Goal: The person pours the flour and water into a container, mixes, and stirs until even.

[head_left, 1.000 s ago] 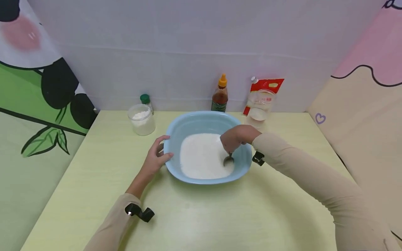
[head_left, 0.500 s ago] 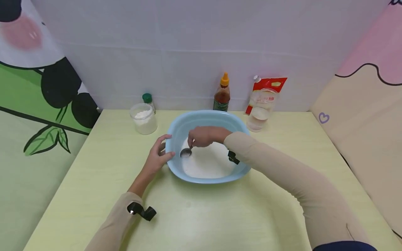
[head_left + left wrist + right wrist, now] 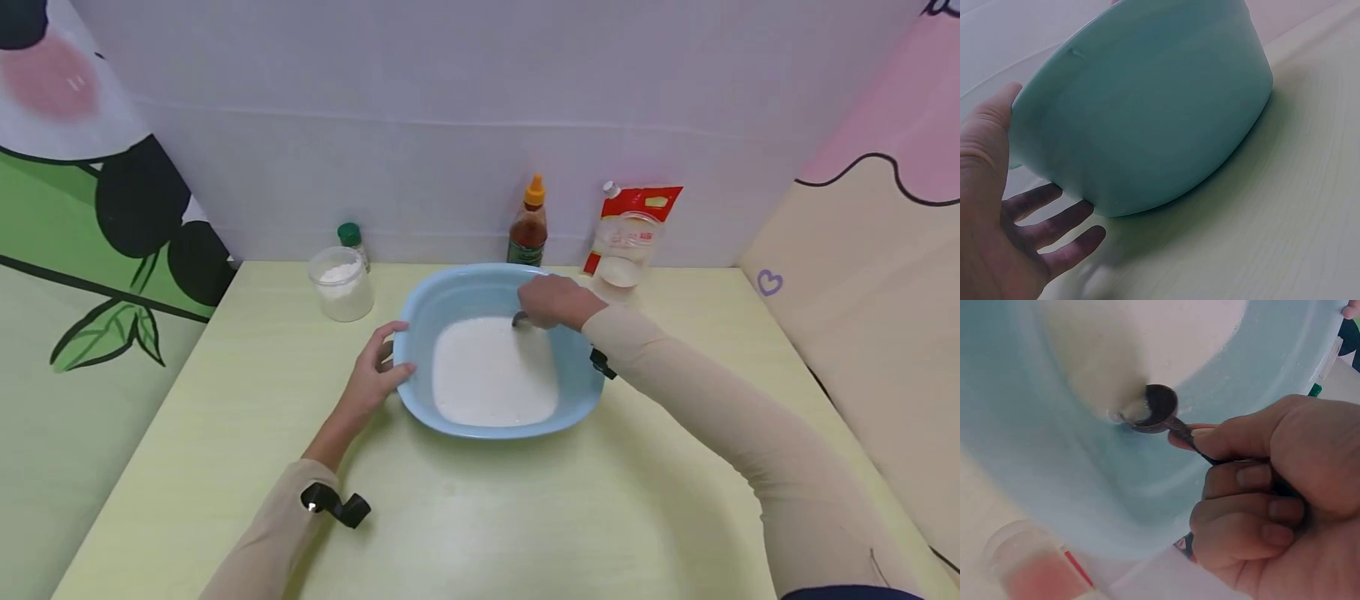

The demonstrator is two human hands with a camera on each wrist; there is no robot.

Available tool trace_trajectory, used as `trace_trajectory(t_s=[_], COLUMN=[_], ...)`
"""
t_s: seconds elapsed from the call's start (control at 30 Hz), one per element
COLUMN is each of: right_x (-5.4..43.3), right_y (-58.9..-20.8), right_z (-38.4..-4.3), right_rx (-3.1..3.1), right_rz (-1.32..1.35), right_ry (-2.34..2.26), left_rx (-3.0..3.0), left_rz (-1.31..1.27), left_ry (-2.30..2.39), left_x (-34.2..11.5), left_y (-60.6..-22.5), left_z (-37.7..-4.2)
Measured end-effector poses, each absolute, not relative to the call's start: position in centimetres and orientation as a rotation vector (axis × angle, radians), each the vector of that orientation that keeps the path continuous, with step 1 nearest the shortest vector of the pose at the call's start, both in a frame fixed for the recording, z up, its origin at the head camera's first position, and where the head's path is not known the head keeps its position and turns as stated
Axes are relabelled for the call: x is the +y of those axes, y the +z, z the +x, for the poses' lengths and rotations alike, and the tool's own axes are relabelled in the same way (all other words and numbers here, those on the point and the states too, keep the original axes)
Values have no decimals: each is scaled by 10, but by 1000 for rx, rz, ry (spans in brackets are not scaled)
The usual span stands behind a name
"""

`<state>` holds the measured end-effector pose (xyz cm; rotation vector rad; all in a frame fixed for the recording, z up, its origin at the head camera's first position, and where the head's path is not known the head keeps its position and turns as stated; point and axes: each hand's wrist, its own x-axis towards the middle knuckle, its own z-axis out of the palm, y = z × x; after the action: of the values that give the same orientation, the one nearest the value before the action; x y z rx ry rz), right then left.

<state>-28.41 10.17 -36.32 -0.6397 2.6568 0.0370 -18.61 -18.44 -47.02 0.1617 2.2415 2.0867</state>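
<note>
A light blue plastic basin (image 3: 577,408) on the table holds a white milky liquid (image 3: 491,375). My left hand (image 3: 373,375) grips the basin's left side, thumb and index finger at the rim; in the left wrist view the other fingers reach along the outer wall. My right hand (image 3: 555,302) is over the basin's far right part and holds a dark spoon (image 3: 1160,407) by its handle, fingers curled round it. The spoon's round bowl dips into the liquid near the basin wall. From the head view the hand hides most of the spoon.
A clear tub of white powder (image 3: 341,285) and a green-capped shaker (image 3: 350,237) stand back left. Behind the basin are an orange-capped sauce bottle (image 3: 528,229), a red and white spouted pouch (image 3: 652,200) and a clear container (image 3: 621,262). A cloth wall (image 3: 375,183) borders the table.
My right hand swept the spoon from the basin's right side to the left, then back to the far right part. The left hand stays on the rim.
</note>
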Motion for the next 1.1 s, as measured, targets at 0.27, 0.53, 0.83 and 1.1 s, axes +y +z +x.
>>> trace_trajectory(t_s=[0.27,0.53,0.83,1.1], right_x=[121,120,122,130], right_y=[-354,-353,-358,-366], right_z=[-266,-252,-254,-259], right_rx=[2520,2402,2293,2065], right_rz=[-508,-764,-444,-130], right_ry=[54,-42,-687,-1147], left_rx=[2257,2268,2259,2258], left_rz=[152,155,160,176], left_ry=[2082,2082,2079,2084], left_x=[-189,-190,-186,-184], left_y=[-469,-469,-470,-469], left_z=[-184,-183,-182,-185])
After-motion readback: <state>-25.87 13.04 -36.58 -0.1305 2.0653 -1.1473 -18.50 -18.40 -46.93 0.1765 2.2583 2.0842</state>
